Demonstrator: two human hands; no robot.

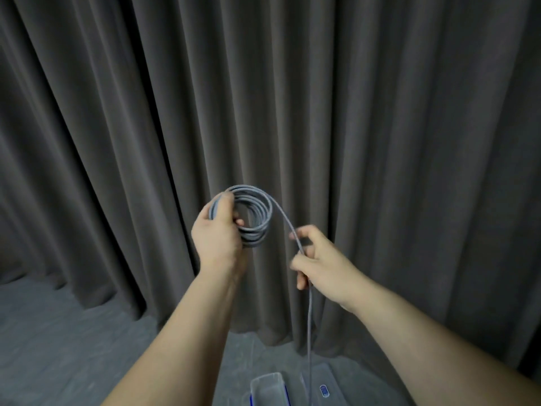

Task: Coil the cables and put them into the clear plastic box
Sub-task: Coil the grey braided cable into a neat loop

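Clear plastic box [268,388] sits at the bottom edge of the view on the grey floor [58,347], cut off by the frame, blue trim on its near left corner; just right of it a flat clear piece that looks like a lid [322,376] with a small blue clip, can't confirm. Both forearms reach up and forward from the lower corners, hands raised well above the box. Right hand [316,259] is lower and to the right, fingers curled loosely round the free run of the grey braided cable [309,317]; the cable passes through the fist, pinched near thumb and forefinger, then hangs straight down to the bottom edge just right of the box. Whether the end touches the box: can't tell. Left hand [218,230] is higher and left, back of the hand to the camera, thumb up over the top, fingers wrapped through the centre of the coil [257,218]. Coil is several stacked loops, held upright in the air, opening roughly facing the camera. One strand leaves the top of the coil and arcs down-right to the right hand. Hands near each other, not touching. Behind everything: dark grey pleated curtain [380,112] filling the view, hem meeting the floor. Open floor to the left of the box.
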